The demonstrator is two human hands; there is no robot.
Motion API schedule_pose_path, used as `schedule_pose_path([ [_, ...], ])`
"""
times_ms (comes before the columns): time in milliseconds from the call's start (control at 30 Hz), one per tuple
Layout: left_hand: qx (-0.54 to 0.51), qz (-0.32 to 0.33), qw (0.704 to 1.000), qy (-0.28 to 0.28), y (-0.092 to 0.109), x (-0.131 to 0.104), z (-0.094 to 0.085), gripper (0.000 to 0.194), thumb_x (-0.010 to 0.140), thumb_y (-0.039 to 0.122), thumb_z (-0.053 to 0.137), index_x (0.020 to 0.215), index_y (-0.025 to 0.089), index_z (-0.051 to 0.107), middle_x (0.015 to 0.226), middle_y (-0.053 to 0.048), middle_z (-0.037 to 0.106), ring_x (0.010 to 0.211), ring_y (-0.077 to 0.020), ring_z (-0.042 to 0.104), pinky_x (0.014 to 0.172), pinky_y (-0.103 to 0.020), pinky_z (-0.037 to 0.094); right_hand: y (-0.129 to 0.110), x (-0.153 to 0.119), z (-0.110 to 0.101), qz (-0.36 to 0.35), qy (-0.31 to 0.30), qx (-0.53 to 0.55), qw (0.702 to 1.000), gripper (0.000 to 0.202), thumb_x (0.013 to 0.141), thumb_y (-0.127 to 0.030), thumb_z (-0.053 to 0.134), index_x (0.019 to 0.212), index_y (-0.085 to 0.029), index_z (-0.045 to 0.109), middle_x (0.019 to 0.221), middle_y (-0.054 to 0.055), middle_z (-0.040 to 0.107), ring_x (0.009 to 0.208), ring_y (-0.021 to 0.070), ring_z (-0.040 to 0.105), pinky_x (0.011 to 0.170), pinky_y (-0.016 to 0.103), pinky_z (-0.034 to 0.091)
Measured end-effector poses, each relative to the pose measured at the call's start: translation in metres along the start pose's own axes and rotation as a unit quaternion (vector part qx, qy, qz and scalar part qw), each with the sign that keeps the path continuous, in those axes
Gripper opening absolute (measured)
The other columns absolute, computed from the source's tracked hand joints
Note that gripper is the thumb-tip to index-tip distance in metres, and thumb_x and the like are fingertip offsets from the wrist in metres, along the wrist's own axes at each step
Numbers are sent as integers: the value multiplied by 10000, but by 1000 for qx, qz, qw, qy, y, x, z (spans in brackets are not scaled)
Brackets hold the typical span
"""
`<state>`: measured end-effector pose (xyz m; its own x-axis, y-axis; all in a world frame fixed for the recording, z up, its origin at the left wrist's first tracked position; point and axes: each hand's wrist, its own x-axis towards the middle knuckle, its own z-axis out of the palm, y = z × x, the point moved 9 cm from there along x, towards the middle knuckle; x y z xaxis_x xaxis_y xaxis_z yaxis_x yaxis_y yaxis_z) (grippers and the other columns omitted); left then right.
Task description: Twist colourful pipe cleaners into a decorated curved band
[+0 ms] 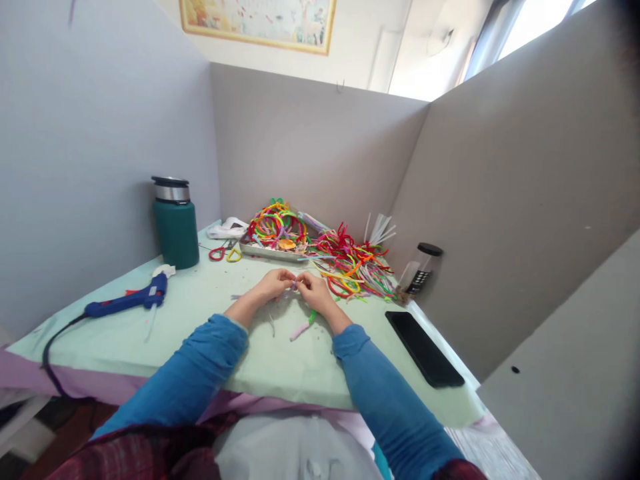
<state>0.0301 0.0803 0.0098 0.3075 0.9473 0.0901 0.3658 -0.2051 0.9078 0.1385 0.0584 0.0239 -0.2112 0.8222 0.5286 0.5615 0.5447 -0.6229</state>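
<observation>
My left hand (274, 284) and my right hand (315, 291) meet over the middle of the table, fingertips pinched together. Between them is a small purple piece (294, 285), which looks like a bit of pipe cleaner; the fingers cover most of it. Just below my right hand lies a pink and green pipe cleaner piece (301, 330) on the pale green cloth. A thin grey strand (271, 323) rests under my left hand. Beyond both hands spreads a heap of coloured pipe cleaners (353, 260).
A metal tray (273, 253) of pipe cleaner loops stands at the back. On the left are a green bottle (176, 230) and a blue glue gun (127, 301) with its cord. A black phone (424, 348) and a clear jar (420, 272) lie right. Grey partitions (320, 147) enclose the table.
</observation>
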Motion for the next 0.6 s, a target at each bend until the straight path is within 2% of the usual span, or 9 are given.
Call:
schedule_pose_path([
  [167, 112, 39, 992, 47, 5, 2, -9, 249, 672, 239, 596, 886, 118, 631, 713, -35, 644, 519, -90, 505, 478, -187, 374, 1, 0, 0, 0, 5, -7, 1000, 163, 758, -260, 465, 834, -201, 596, 613, -27, 560, 563, 112, 485, 539, 209, 338],
  [333, 255, 64, 964, 48, 11, 0, -10, 197, 676, 223, 534, 751, 131, 691, 677, -41, 647, 644, -145, 542, 580, -219, 383, 1, 0, 0, 2, 2, -9, 1000, 169, 757, -269, 464, 827, -199, 601, 608, -27, 552, 564, 111, 479, 539, 208, 336],
  [600, 250, 90, 963, 50, 11, 0, -10, 201, 652, 243, 545, 738, 141, 695, 652, -20, 640, 613, -133, 509, 568, -214, 348, 0, 0, 0, 10, 1, -4, 1000, 169, 754, -273, 471, 832, -201, 603, 626, -23, 568, 567, 111, 483, 545, 210, 336],
])
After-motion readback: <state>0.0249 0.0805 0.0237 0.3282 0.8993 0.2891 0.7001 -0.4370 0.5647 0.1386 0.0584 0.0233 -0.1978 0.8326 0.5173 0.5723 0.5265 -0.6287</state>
